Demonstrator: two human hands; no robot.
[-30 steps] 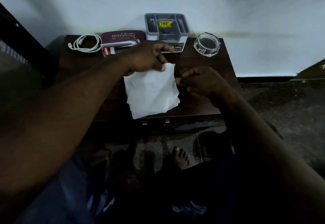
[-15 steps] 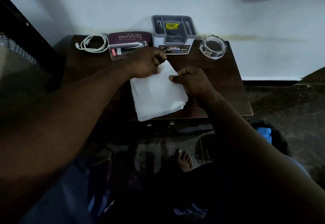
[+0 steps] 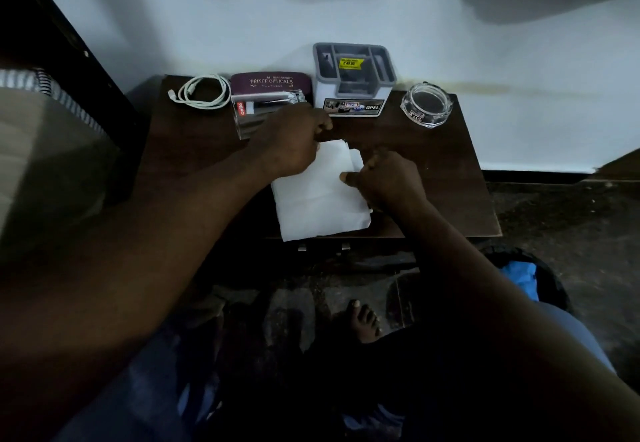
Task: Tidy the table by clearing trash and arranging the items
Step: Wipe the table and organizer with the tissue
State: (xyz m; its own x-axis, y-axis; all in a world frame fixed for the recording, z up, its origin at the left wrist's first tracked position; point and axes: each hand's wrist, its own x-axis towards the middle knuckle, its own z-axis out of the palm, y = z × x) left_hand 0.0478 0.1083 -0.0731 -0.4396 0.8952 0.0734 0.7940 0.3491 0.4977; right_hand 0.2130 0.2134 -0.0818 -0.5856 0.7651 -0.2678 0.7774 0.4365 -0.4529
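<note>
Our left hand [image 3: 294, 143] and right hand [image 3: 384, 181] both pinch the white paper [image 3: 318, 206]. The cable [image 3: 201, 95], desk organiser [image 3: 353, 95] and glass ashtray [image 3: 426, 105] look arranged, so we judge only the paper is left.

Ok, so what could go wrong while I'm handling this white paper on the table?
The white paper slightly overhangs the front edge of the table, so it might slip to the floor if released. The left hand and right hand grip its upper part; pulling apart could tear it. The left hand is close to the clear pen box and might nudge it.
</note>
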